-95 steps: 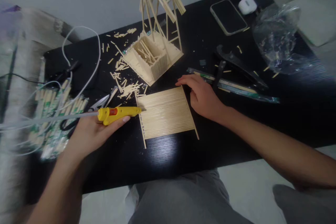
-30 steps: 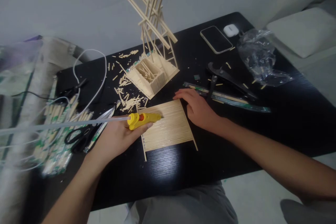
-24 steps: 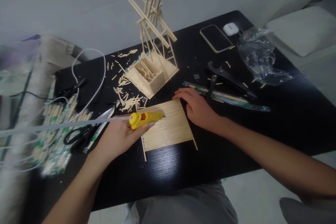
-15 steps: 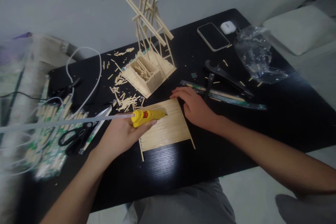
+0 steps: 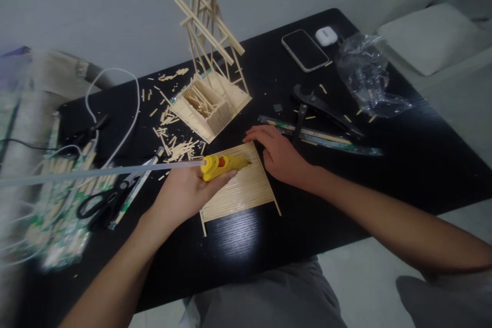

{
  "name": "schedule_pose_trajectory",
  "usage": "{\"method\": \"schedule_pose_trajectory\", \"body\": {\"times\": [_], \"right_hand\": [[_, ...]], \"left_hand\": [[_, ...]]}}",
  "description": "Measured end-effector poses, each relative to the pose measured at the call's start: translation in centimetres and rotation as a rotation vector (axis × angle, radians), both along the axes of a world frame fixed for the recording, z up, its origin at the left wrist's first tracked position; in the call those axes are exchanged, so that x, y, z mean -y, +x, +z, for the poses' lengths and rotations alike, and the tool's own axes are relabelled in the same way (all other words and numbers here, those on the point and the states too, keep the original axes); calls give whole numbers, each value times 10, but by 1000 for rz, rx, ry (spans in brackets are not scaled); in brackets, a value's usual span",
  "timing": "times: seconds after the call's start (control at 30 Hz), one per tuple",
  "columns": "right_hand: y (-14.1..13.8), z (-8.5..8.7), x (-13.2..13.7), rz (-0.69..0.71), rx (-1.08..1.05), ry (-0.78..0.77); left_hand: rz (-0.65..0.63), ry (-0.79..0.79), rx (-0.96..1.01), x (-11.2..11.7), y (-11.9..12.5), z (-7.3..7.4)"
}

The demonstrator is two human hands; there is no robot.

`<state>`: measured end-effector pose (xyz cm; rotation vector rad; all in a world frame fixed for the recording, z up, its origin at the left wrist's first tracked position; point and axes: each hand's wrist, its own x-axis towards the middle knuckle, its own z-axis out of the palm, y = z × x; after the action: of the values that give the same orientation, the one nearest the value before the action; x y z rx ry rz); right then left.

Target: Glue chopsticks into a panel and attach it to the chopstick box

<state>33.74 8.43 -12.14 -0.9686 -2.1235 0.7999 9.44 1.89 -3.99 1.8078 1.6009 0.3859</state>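
Observation:
My left hand point(image 5: 183, 190) is wrapped round a yellow hot glue gun point(image 5: 223, 164), its nozzle pointing right. A long translucent glue stick point(image 5: 154, 167) sticks out of the gun's back end. Under the nozzle lies a flat panel of thin wooden sticks point(image 5: 240, 196), laid side by side, with two crosswise sticks poking out at its near corners. The glue gun covers part of the panel. My right hand point(image 5: 282, 160) rests at the panel's far right corner, fingers stretched along the far edge and gripping nothing that I can see.
Behind the panel stands a stick-built structure point(image 5: 221, 115) with a tall frame. Stick offcuts point(image 5: 182, 149) lie beside it. Scissors point(image 5: 102, 205) and packaged sticks point(image 5: 71, 215) are left. Pliers point(image 5: 326, 110), a phone point(image 5: 305, 50), a white case point(image 5: 326, 36) and a plastic bag point(image 5: 365, 74) are right.
The glue gun in my left hand has shifted slightly right across the panel, its nozzle closer to the right edge. My right hand keeps its place at the corner. The view has turned slightly.

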Motion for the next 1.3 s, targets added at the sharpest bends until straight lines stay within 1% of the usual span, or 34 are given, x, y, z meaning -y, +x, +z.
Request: {"method": "schedule_pose_trajectory", "body": {"times": [0.13, 0.33, 0.57, 0.8, 0.9, 0.97, 1.13, 1.2, 1.3], "right_hand": [[-1, 0, -1, -6, -2, -3], [1, 1, 0, 9, 11, -7], [0, 1, 0, 10, -6, -6], [0, -2, -1, 9, -3, 12], [1, -3, -1, 7, -3, 18], [1, -3, -1, 8, -5, 12], [2, -1, -1, 12, 4, 24], [2, -1, -1, 10, 13, 38], [3, -1, -1, 8, 12, 47]], "left_hand": [[-13, -4, 51, -2, 2, -1], [-12, 30, -17, -4, 8, 0], [11, -30, -54, -4, 11, 2], [5, -66, -11, -4, 11, 3], [-14, -83, 60, -3, 10, 4], [-30, -78, 70, -3, 6, 5], [-59, -32, -54, 5, -17, 10], [-39, -52, -59, 11, -29, 12], [26, -91, -81, 21, -47, 13]]}}
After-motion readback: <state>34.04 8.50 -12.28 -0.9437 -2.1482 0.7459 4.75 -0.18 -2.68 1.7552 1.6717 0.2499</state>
